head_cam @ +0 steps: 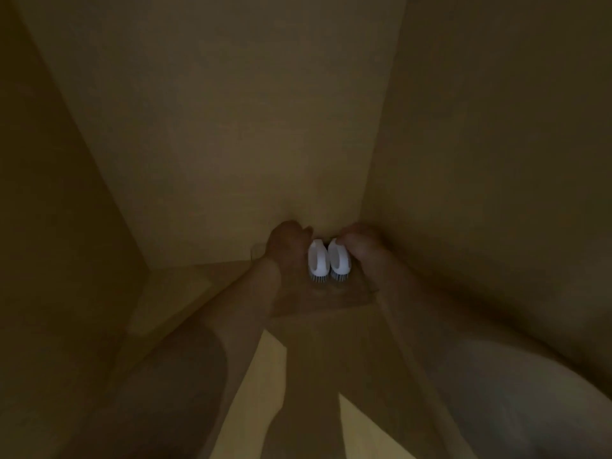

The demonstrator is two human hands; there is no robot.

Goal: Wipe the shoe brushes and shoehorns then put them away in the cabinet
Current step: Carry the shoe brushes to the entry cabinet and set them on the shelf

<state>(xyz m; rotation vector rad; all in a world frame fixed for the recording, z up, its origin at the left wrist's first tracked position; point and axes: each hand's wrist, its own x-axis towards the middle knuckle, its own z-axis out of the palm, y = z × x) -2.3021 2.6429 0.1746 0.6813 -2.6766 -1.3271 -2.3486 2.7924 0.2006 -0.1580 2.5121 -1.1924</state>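
Deep in the dim yellow-brown wooden cabinet [231, 127], near its back wall at 12 o'clock: two white plastic shoe brushes [328, 260], bristles down, side by side. Left hand [286, 243] curled beside one, grip unclear; right hand [361, 241] fingertips on the other. Risk: tipping either on withdrawal.

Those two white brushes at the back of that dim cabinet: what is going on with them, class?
A person reaches both arms deep into a dim wooden cabinet. Two white shoe brushes stand side by side, bristles down, near its back right corner: the left brush and the right brush. The left hand is at the left brush and the right hand at the right one, setting them in place. Whether the fingers actually grip is too dark to tell.
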